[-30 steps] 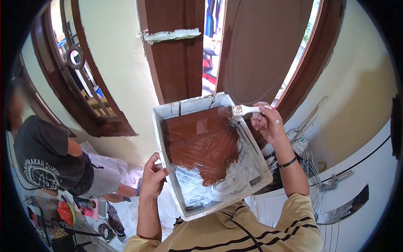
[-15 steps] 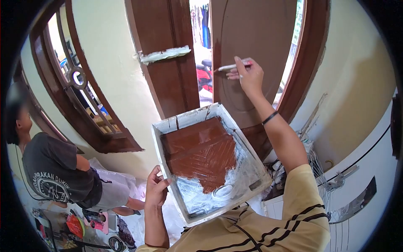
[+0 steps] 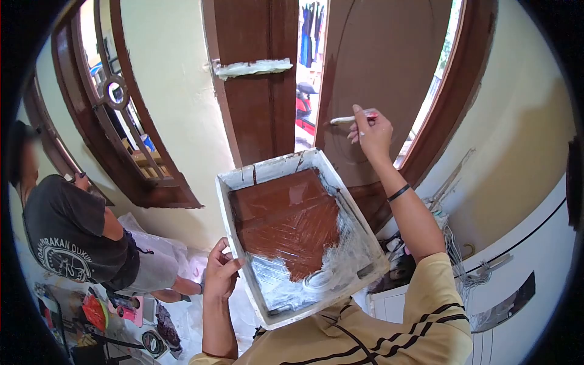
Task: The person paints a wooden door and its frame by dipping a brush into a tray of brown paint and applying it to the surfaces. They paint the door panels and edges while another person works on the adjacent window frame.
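Note:
A white paint tray is in front of my chest, gripped at its left edge by my left hand, thumb over the rim. Brown paint covers its far part, while the near part shows white streaks. My right hand is closed around a paintbrush with a pale handle, the dark tip pointing left. That tip is right at the left edge of the brown door panel. White smudges mark my right fingers.
Left of a bright gap stands another brown door panel crossed by white tape. A person in a dark shirt stands at the left by a brown-framed window. Tangled cables hang on the right; assorted items lie on the floor.
My right hand and brush have moved down along the door panel's edge. The view has shifted slightly left, and the other person's forearm now shows raised near the window.

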Demonstrator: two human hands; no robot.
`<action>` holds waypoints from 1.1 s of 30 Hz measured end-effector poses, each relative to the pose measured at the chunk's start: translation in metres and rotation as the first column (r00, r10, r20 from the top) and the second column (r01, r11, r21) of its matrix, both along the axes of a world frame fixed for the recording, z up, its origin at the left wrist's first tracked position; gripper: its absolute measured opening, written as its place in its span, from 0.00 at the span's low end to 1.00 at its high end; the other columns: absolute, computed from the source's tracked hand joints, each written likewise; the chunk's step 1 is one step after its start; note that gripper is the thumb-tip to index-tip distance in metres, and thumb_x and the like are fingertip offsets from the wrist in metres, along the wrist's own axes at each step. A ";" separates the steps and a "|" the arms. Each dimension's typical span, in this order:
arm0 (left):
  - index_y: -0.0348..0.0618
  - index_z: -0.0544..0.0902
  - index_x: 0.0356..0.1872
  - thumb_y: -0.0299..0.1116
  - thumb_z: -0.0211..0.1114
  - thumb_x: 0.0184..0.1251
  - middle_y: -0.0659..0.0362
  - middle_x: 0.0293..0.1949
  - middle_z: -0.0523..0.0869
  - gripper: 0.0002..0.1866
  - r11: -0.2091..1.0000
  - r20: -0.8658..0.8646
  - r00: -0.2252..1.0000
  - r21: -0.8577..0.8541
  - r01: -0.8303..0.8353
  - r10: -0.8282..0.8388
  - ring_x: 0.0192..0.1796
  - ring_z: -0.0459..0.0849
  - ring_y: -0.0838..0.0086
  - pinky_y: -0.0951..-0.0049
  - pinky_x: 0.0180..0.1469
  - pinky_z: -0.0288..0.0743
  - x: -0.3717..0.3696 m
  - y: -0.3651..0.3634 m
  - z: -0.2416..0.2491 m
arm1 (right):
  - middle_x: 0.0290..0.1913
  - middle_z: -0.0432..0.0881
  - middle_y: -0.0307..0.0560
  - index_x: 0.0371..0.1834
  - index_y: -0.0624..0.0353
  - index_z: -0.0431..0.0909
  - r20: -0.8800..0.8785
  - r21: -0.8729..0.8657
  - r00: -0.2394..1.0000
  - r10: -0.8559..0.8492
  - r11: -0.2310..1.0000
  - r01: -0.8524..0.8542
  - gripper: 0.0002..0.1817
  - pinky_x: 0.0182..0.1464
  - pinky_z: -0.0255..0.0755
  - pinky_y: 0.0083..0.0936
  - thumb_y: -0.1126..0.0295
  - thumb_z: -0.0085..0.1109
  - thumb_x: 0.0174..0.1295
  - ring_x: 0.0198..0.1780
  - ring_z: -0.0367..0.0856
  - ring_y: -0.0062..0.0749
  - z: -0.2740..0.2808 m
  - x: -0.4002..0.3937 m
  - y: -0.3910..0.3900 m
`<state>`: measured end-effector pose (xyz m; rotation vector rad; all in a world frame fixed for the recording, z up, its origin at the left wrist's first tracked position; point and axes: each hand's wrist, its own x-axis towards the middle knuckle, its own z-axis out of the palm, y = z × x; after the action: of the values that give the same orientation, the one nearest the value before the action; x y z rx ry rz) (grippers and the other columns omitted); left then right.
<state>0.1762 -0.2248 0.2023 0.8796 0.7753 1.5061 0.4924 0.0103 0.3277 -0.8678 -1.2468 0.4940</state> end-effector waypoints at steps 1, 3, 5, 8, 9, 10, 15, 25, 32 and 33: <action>0.40 0.73 0.47 0.16 0.64 0.51 0.56 0.35 0.86 0.20 1.000 0.000 1.000 0.003 0.006 -0.006 0.34 0.84 0.77 0.79 0.39 0.76 -0.002 0.001 -0.002 | 0.20 0.79 0.47 0.27 0.68 0.76 -0.005 0.014 1.000 0.015 1.000 -0.015 0.17 0.17 0.71 0.19 0.63 0.62 0.64 0.16 0.78 0.25 0.002 -0.002 0.003; 0.40 0.73 0.47 0.16 0.64 0.51 0.57 0.35 0.86 0.20 1.000 0.002 1.000 0.007 0.011 -0.011 0.34 0.84 0.77 0.79 0.39 0.76 -0.003 0.001 -0.001 | 0.20 0.79 0.48 0.28 0.68 0.75 -0.016 0.042 0.999 0.042 0.998 -0.041 0.16 0.17 0.72 0.20 0.64 0.62 0.65 0.17 0.79 0.26 0.015 -0.005 0.011; 0.40 0.73 0.47 0.16 0.64 0.51 0.57 0.35 0.86 0.20 1.000 0.015 1.000 0.010 0.007 -0.007 0.34 0.83 0.77 0.79 0.39 0.75 0.000 0.001 0.001 | 0.22 0.80 0.50 0.30 0.69 0.75 -0.066 0.160 0.995 0.072 0.985 -0.061 0.15 0.19 0.74 0.21 0.65 0.61 0.65 0.19 0.80 0.28 0.037 -0.006 0.017; 0.40 0.72 0.47 0.15 0.64 0.51 0.57 0.35 0.86 0.21 1.000 0.026 1.000 0.002 0.013 -0.013 0.34 0.83 0.77 0.80 0.38 0.75 -0.001 0.001 -0.002 | 0.22 0.80 0.50 0.31 0.68 0.75 -0.152 0.328 0.981 0.118 0.943 -0.062 0.14 0.20 0.75 0.20 0.66 0.60 0.66 0.20 0.81 0.28 0.062 -0.006 0.008; 0.40 0.72 0.47 0.15 0.64 0.51 0.57 0.35 0.86 0.21 1.000 0.026 1.000 0.000 0.011 -0.011 0.34 0.83 0.77 0.80 0.38 0.75 -0.002 0.002 -0.003 | 0.22 0.80 0.49 0.30 0.68 0.76 -0.141 0.291 0.985 0.096 0.955 -0.051 0.15 0.20 0.74 0.20 0.65 0.61 0.65 0.20 0.81 0.27 0.061 -0.005 0.004; 0.40 0.72 0.47 0.15 0.64 0.51 0.57 0.35 0.86 0.21 1.000 0.027 1.000 -0.003 0.008 -0.007 0.33 0.83 0.77 0.80 0.38 0.75 -0.002 0.002 -0.004 | 0.21 0.80 0.48 0.28 0.68 0.76 -0.129 0.253 0.989 0.076 0.967 -0.041 0.16 0.20 0.74 0.20 0.64 0.62 0.65 0.20 0.80 0.26 0.056 -0.005 -0.003; 0.41 0.72 0.47 0.15 0.64 0.51 0.57 0.35 0.86 0.21 1.000 0.028 1.000 -0.002 0.004 -0.004 0.33 0.83 0.78 0.82 0.37 0.74 -0.004 0.002 -0.009 | 0.20 0.79 0.46 0.26 0.67 0.76 0.042 -0.021 0.998 0.053 0.998 -0.052 0.16 0.19 0.71 0.19 0.63 0.62 0.64 0.19 0.79 0.22 0.002 -0.011 0.003; 0.41 0.73 0.46 0.16 0.64 0.51 0.57 0.35 0.86 0.20 1.000 0.020 1.000 -0.002 -0.022 0.022 0.33 0.84 0.77 0.82 0.37 0.75 -0.001 0.001 -0.010 | 0.20 0.79 0.47 0.27 0.67 0.75 -0.164 0.296 0.983 0.077 0.955 -0.026 0.16 0.20 0.74 0.19 0.64 0.62 0.64 0.19 0.79 0.24 0.061 -0.006 -0.002; 0.41 0.73 0.47 0.16 0.65 0.51 0.58 0.36 0.86 0.20 1.000 0.032 0.999 0.019 -0.001 0.000 0.33 0.83 0.77 0.81 0.37 0.75 -0.001 0.001 -0.010 | 0.18 0.78 0.45 0.25 0.66 0.75 0.051 0.033 0.998 0.026 0.999 -0.028 0.16 0.17 0.72 0.20 0.65 0.61 0.65 0.16 0.78 0.24 0.013 -0.014 0.009; 0.41 0.73 0.47 0.17 0.65 0.51 0.58 0.36 0.86 0.20 1.000 0.031 1.000 0.017 -0.003 0.002 0.33 0.83 0.78 0.81 0.37 0.75 -0.001 0.002 -0.009 | 0.18 0.78 0.45 0.25 0.66 0.75 0.056 0.031 0.998 0.039 0.999 -0.040 0.16 0.17 0.72 0.20 0.65 0.61 0.65 0.17 0.78 0.24 0.017 -0.016 0.010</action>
<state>0.1751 -0.2232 0.1931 0.8667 0.7424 1.5268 0.4765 0.0201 0.3451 -0.8356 -1.3218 0.4826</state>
